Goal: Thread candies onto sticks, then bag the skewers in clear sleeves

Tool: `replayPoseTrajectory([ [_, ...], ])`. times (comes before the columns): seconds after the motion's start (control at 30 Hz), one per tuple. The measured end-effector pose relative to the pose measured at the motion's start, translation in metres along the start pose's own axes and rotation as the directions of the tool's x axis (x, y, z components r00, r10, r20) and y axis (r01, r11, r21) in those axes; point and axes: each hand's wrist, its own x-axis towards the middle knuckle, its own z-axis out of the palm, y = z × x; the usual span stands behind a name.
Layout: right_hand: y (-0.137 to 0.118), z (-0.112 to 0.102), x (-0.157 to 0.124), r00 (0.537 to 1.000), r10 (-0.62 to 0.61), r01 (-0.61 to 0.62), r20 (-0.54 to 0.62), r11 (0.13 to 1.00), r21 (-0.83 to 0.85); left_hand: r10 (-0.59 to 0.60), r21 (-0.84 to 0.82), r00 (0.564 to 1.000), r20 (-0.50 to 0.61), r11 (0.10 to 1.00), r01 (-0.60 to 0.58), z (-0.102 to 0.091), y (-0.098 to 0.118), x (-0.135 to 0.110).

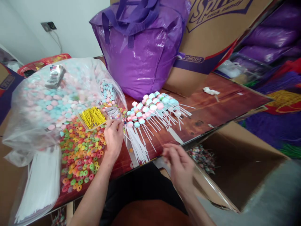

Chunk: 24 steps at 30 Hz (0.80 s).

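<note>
My left hand point(113, 138) is closed, fingertips pinched at the near edge of small printed plastic packets point(113, 113); what it grips, if anything, is hidden. Just left of it sits a clear tray of gold twist ties point(92, 117). Ring-shaped gummies point(82, 157) spread under and beside my left forearm. My right hand point(178, 164), slightly blurred, is held curled off the table's front edge, thumb and fingers together; I cannot make out anything in it. Between the hands lie loose white sticks point(136, 142) and a pile of pastel candies on sticks point(150, 108).
A big clear bag of pastel candies point(49, 103) and a bundle of white sticks point(39, 185) lie on the left. Behind stand a purple bag point(138, 59) and a cardboard carton point(199, 47). Below right, an open box point(249, 157) holds wrapped candies point(203, 158).
</note>
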Motion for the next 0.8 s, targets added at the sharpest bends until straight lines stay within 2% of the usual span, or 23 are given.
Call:
replayPoseTrajectory([
  [0.07, -0.002, 0.034, -0.007, 0.981, 0.07, -0.066, 0.182, 0.997, -0.03, -0.005, -0.142, 1.0, -0.018, 0.99, 0.002, -0.008, 0.013, -0.018],
  [0.17, -0.001, 0.079, -0.012, 0.931, 0.118, -0.154, 0.346, 0.985, 0.078, -0.069, -0.313, 0.997, -0.027, 0.948, 0.057, -0.018, 0.028, -0.049],
  [0.23, 0.003, 0.102, -0.015, 0.915, 0.149, -0.22, 0.374, 0.964, 0.153, -0.148, -0.394, 0.988, -0.043, 0.911, 0.119, -0.024, 0.032, -0.066],
  [0.3, 0.007, 0.115, -0.018, 0.923, 0.17, -0.247, 0.346, 0.95, 0.19, -0.282, -0.506, 0.958, -0.047, 0.834, 0.221, -0.029, 0.031, -0.076],
  [0.33, 0.009, 0.118, -0.02, 0.927, 0.17, -0.241, 0.335, 0.953, 0.184, -0.364, -0.587, 0.931, -0.019, 0.758, 0.285, -0.031, 0.028, -0.08],
  [0.4, 0.013, 0.118, -0.022, 0.927, 0.152, -0.209, 0.343, 0.968, 0.135, -0.508, -0.75, 0.848, 0.152, 0.499, 0.434, -0.037, 0.022, -0.082],
  [0.47, 0.014, 0.113, -0.021, 0.915, 0.138, -0.177, 0.379, 0.982, 0.069, -0.548, -0.803, 0.744, 0.382, 0.202, 0.561, -0.041, 0.016, -0.082],
  [0.5, 0.014, 0.109, -0.02, 0.901, 0.138, -0.166, 0.412, 0.986, 0.032, -0.547, -0.797, 0.703, 0.455, 0.103, 0.595, -0.042, 0.013, -0.082],
  [0.53, 0.014, 0.106, -0.018, 0.882, 0.145, -0.159, 0.449, 0.987, -0.006, -0.554, -0.794, 0.677, 0.484, 0.046, 0.606, -0.043, 0.011, -0.082],
  [0.57, 0.013, 0.102, -0.016, 0.86, 0.152, -0.15, 0.487, 0.988, -0.043, -0.57, -0.799, 0.666, 0.481, 0.028, 0.601, -0.042, 0.01, -0.081],
  [0.63, 0.012, 0.098, -0.012, 0.825, 0.16, -0.125, 0.541, 0.987, -0.102, -0.608, -0.818, 0.668, 0.429, 0.052, 0.572, -0.041, 0.009, -0.081],
  [0.7, 0.011, 0.096, -0.011, 0.829, 0.168, -0.13, 0.534, 0.986, -0.108, -0.628, -0.825, 0.675, 0.389, 0.089, 0.558, -0.038, 0.009, -0.081],
  [0.8, 0.01, 0.097, -0.015, 0.848, 0.222, -0.242, 0.482, 0.97, -0.02, -0.641, -0.851, 0.692, 0.332, 0.113, 0.513, -0.033, 0.01, -0.081],
])
